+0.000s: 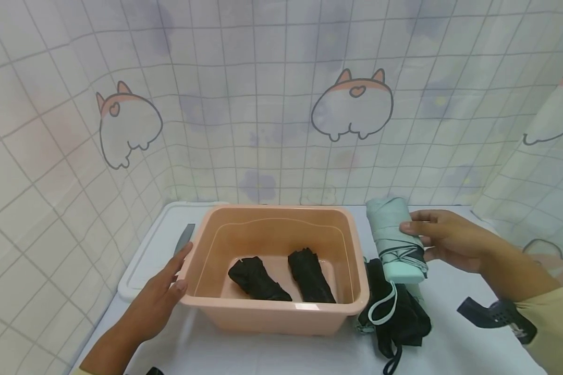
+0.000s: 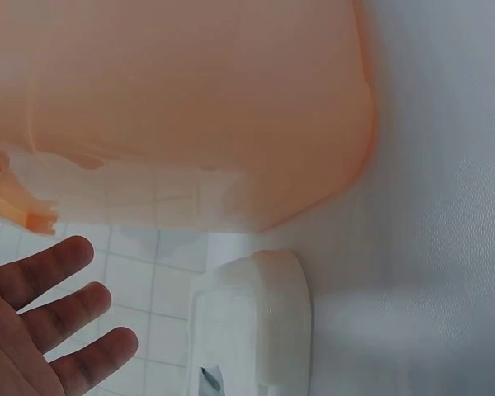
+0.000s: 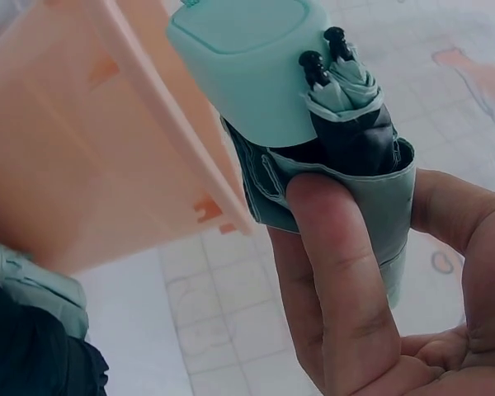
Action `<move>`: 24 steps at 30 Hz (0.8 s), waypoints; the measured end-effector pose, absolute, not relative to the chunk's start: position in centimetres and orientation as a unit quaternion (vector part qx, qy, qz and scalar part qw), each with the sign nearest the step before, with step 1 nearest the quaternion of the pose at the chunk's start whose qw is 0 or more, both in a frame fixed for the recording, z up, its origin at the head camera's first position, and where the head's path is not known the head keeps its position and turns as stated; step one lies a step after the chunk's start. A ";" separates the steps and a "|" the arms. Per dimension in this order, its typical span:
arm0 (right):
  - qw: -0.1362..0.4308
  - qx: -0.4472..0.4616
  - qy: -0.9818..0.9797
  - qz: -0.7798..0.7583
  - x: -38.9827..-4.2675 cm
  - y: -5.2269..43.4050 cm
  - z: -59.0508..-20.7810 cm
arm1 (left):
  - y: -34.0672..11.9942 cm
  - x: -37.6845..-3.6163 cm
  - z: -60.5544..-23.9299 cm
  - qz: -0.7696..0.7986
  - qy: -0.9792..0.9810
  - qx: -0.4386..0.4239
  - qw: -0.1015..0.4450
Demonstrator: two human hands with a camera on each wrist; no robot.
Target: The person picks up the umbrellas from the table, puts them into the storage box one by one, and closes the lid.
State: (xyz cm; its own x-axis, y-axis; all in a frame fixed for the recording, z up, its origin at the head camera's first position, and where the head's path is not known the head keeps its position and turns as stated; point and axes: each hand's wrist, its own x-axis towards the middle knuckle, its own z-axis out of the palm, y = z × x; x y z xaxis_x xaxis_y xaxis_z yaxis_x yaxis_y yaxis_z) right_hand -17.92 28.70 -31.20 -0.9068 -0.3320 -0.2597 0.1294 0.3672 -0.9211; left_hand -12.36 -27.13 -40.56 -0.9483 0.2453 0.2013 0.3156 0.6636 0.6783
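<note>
A folded mint-green umbrella (image 1: 398, 242) is held in my right hand (image 1: 455, 240), above the table right of a peach plastic basin (image 1: 281, 316). In the right wrist view, fingers and thumb wrap the umbrella's furled canopy (image 3: 388, 214), below its smooth mint end (image 3: 247, 66). My left hand (image 1: 157, 297) touches the basin's left rim. Its fingers (image 2: 58, 305) look straight and spread in the left wrist view. Inside the basin lie two black wrapped bundles, one on the left (image 1: 258, 279) and one on the right (image 1: 311, 276).
Beneath the held umbrella, a black fabric bundle (image 1: 403, 317) with a cord loop lies on the white table (image 1: 244, 354), with mint-green fabric partly hidden under it. A white tray-like piece (image 1: 143, 255) with a grey shape (image 1: 184, 238) lies behind the left hand. Tile-patterned sheeting (image 1: 272, 104) surrounds the table.
</note>
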 end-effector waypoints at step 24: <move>0.211 -0.073 0.787 -0.575 -18.2 25.5 -30.4 | -27.1 -12.4 -40.5 -0.380 -0.910 -0.161 0.048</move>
